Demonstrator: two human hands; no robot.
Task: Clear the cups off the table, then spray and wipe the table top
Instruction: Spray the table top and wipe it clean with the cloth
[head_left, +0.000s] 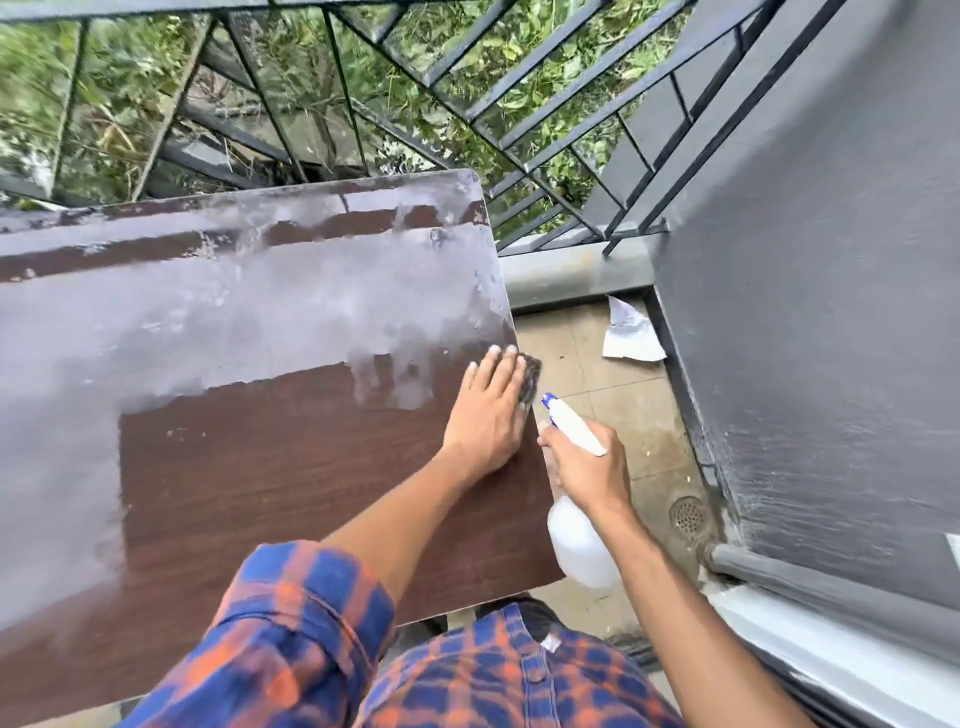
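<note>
A brown wood-grain table top (291, 483) fills the left and middle of the head view. Much of its far and left part looks grey and wet, while the near middle is dry brown. My left hand (488, 410) lies flat with straight fingers on a dark cloth (685, 382) at the table's right edge, pressing it down. My right hand (587, 467) grips the neck of a clear spray bottle (579, 540) with a white and blue trigger head, held just off the table's right edge. No cups are in view.
A dark metal railing (545, 119) runs behind and to the right of the table, with green plants beyond it. A grey wall (831, 312) stands at the right. On the tiled floor lie a white paper scrap (631, 338) and a round drain (688, 514).
</note>
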